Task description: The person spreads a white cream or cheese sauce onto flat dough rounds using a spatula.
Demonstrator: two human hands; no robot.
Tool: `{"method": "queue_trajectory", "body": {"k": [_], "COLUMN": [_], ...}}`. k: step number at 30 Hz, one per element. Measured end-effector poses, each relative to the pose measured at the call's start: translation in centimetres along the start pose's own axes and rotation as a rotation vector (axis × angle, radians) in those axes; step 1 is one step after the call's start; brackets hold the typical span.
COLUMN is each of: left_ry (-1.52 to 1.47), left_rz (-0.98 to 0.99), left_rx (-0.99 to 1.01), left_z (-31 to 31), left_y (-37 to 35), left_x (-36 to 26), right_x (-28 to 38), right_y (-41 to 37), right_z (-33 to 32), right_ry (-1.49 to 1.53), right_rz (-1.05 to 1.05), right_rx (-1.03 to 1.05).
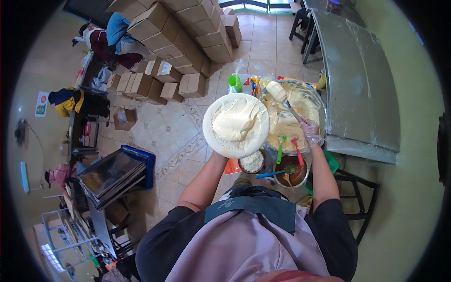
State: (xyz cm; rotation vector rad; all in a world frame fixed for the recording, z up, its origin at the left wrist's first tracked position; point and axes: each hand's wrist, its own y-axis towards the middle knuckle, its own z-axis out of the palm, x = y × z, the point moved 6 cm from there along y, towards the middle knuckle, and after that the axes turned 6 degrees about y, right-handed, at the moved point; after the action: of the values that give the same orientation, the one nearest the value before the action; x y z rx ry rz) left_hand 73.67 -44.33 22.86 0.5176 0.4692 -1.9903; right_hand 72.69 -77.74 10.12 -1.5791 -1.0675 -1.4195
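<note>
My left hand (222, 157) supports a round white dough base (211, 136) from below; its fingers are hidden under the base. A thick swirl of pale cream (233, 121) lies on the base, inside a ring of small holes. In a clear plastic glove, my right hand (311, 132) grips a spatula (294, 113) whose broad head is loaded with cream. The spatula's head is over a large basin (323, 109) of the same cream, to the right of the base. A green spatula (280, 149) and a red spatula (299, 151) rest at the basin's near edge.
Close to my body stand a bowl of white shreds (252, 161) and a pot of reddish sauce (306, 175) with a blue-handled utensil (271, 174). A green cup (234, 83) is beyond the base. Cardboard boxes (181, 40) are stacked ahead; a metal table (361, 80) stands right. Other people work at left.
</note>
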Motion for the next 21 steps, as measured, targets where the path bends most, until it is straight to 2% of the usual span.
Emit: {"method": "queue_trajectory", "body": {"k": [2, 5, 10, 17, 21], "left_ry": [-0.037, -0.099, -0.196, -0.279, -0.258], "left_rz": [0.019, 0.054, 0.119, 0.273, 0.495], "left_rx": [0.02, 0.032, 0.048, 0.054, 0.037], "left_z": [1.0, 2.4, 4.4, 5.0, 3.4], "left_y": [0.3, 1.9, 2.8, -0.4, -7.0], "left_x": [1.1, 2.2, 4.4, 3.5, -0.8], "right_x": [4.1, 12.7, 23.3, 30.2, 32.3], "right_y": [-1.2, -3.4, -7.7, -14.9, -19.5], "right_z": [-1.5, -3.4, -3.8, -0.7, 2.8], "right_ry": [0.13, -0.069, -0.136, -0.198, -0.365], "right_rz": [-0.037, -0.144, -0.234, -0.343, -0.599], "right_rx": [0.04, 0.06, 0.162, 0.232, 0.297]}}
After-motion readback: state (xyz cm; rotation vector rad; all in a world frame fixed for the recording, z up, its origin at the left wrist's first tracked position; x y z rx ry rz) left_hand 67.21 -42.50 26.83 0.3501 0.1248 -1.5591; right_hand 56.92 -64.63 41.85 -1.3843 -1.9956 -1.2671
